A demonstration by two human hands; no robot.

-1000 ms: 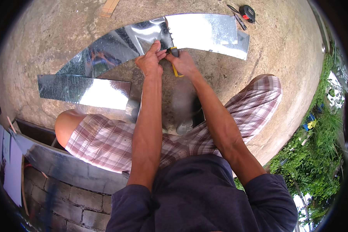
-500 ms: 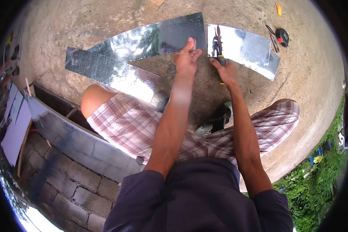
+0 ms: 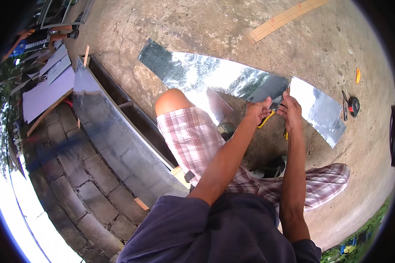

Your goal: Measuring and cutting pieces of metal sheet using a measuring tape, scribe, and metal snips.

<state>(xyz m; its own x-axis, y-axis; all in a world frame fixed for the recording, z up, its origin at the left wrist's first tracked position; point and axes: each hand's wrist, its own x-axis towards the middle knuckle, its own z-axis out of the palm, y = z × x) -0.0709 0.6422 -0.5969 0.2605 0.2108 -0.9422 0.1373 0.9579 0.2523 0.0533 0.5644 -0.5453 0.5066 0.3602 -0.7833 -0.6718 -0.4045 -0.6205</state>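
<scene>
Person sat low on the concrete floor (image 3: 197,26), knees apart, both arms reaching forward to a long shiny metal sheet (image 3: 232,79) lying flat just beyond the fingertips. Left hand (image 3: 260,110) was curled closed, thumb up, pinching the near edge of the sheet, probably to keep the strip from sliding or flapping. Right hand (image 3: 289,109) was wrapped closed around yellow-handled snips (image 3: 267,119); the yellow grips poked out under and between both palms, with the blades hidden at the sheet edge right in front of the fingers. A gap or cut showed in the sheet just ahead of the right fingers, splitting a shorter piece off to the right. Hands sat side by side, nearly touching, likely so one steadied the metal next to the cut line.

Well to the right of the right fingers lay a tape measure (image 3: 353,106) with a dark tool beside it; kind unclear. A small orange bit (image 3: 358,75) lay further out. Far beyond the fingers was a wooden strip (image 3: 285,18). Left of the left hand, past the knee, a second long metal sheet (image 3: 114,140) leaned along a step edge.
</scene>
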